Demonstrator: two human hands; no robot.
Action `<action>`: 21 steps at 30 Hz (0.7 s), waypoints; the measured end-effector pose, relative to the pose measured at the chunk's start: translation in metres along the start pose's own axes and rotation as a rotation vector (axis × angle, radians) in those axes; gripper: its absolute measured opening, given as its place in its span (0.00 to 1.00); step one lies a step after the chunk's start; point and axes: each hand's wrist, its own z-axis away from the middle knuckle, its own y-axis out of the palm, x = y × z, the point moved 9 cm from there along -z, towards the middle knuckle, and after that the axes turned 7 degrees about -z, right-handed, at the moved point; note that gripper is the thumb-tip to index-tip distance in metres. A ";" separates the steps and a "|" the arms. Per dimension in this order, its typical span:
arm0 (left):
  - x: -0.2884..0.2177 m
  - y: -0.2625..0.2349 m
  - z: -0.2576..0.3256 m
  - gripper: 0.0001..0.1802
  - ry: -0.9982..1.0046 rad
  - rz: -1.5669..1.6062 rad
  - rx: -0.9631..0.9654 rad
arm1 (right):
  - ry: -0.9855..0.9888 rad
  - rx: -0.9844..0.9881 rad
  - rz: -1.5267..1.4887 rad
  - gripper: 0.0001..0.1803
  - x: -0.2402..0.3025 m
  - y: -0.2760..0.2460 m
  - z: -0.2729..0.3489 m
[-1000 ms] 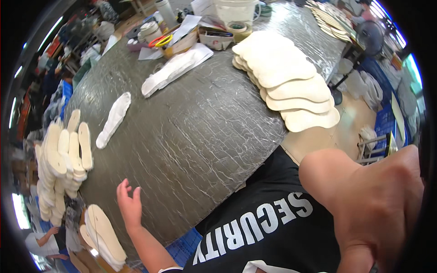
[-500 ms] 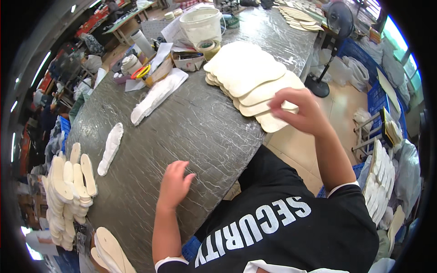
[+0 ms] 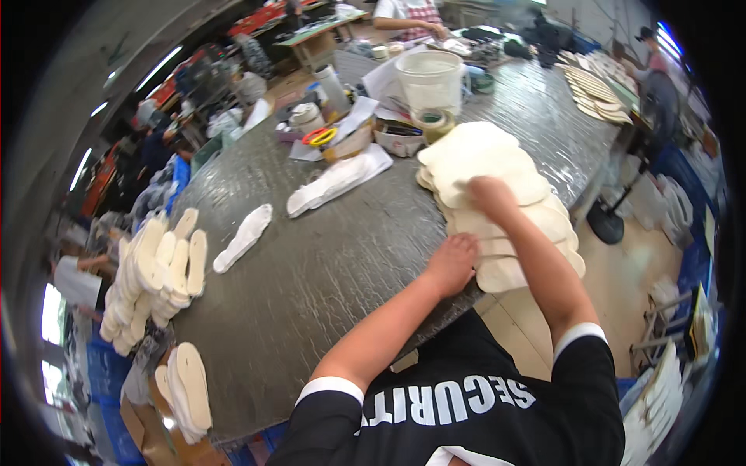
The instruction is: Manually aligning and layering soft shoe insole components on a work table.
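A fanned pile of cream insole-shaped sheets (image 3: 474, 147) lies at the table's right edge. My right hand (image 3: 491, 198) rests on top of the pile, fingers curled in and slightly blurred; whatever they pinch is hidden. Against the pile's near left side is my left hand (image 3: 454, 264), its fingers bent together over the sheets' edge. A white padded insole (image 3: 242, 238) lies alone on the left of the table. Another white padded piece (image 3: 334, 186) sits on a paper farther back.
Stacked insoles (image 3: 159, 268) stand at the left edge, with more insoles (image 3: 189, 388) below them. A white bucket (image 3: 430, 81), a tape roll (image 3: 433, 120) and yellow-handled scissors (image 3: 319, 137) are at the back. A fan base (image 3: 605, 222) stands on the floor at right. A co-worker (image 3: 412, 19) is beyond.
My left hand has moved right from the bare tabletop to the pile's edge. My right hand has shifted from the pile's near right side onto its upper sheets. The view has turned.
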 end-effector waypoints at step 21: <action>0.097 -0.101 0.207 0.46 -0.284 2.388 -0.365 | -1.082 0.006 -0.713 0.29 0.322 -0.029 0.137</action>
